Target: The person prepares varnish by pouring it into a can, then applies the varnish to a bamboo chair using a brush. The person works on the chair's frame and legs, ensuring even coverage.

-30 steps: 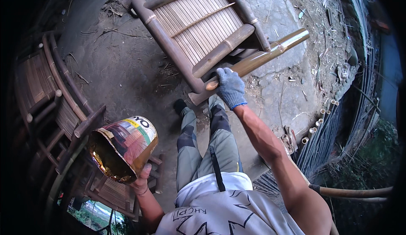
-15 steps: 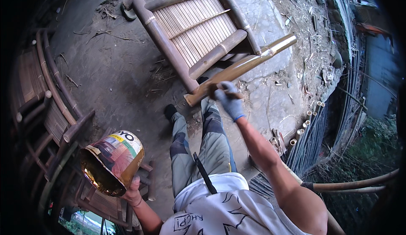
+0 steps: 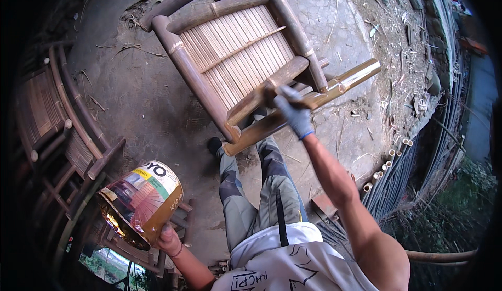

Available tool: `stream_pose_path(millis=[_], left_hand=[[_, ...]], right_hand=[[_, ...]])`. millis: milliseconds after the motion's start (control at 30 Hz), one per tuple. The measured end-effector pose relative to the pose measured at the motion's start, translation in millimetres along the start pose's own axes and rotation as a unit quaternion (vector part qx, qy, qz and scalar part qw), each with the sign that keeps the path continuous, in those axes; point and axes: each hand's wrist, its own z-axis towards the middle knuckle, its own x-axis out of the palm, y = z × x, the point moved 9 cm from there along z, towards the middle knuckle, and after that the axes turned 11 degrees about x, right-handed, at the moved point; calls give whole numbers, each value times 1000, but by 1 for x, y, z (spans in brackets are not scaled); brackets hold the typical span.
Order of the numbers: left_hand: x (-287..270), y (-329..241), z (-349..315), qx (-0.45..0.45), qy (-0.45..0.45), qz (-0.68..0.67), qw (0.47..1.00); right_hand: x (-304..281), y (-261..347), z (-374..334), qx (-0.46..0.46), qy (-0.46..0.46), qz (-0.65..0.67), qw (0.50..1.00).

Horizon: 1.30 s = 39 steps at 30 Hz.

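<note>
My left hand (image 3: 168,239) is closed around the lower side of a tilted varnish can (image 3: 157,194) with a colourful label; something amber and glossy shows inside its mouth. My right hand (image 3: 294,114), in a grey-blue glove, grips what looks like a paintbrush (image 3: 270,96), blurred by motion. Its dark head lies against the front rail (image 3: 293,71) of a bamboo chair (image 3: 180,60) with a pale slatted seat (image 3: 238,50). Below the rail, a wide glossy bamboo piece (image 3: 358,76) runs across the chair's near side, partly hidden by my right hand.
More bamboo furniture (image 3: 78,134) stands along the left. Several bamboo poles (image 3: 400,173) lie stacked on the right, their cut ends toward me. Shavings and scraps litter the concrete ground (image 3: 361,45). My legs (image 3: 277,181) stand close to the chair.
My right hand has moved the brush from the wide glossy bamboo piece up to the chair's front rail. The view has shifted slightly; my left hand still holds the can.
</note>
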Motion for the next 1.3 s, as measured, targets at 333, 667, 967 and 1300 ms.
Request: stream_pose_path(millis=[333,667,967,1300], left_hand=[[19,-34,14,16,8,90,996],[13,-6,-21,-131,-28,-96,986],[27,-10,-18,-140,-35,-47,988],[39,-38,-9,-11,33,153,988]], right_hand=[[108,75,-66,-220,156,-325,906],[-28,120,75,-214,58,-409,885],[-84,100,60,-324,252,-522,748],[-56,109,82,-375,374,-527,665]])
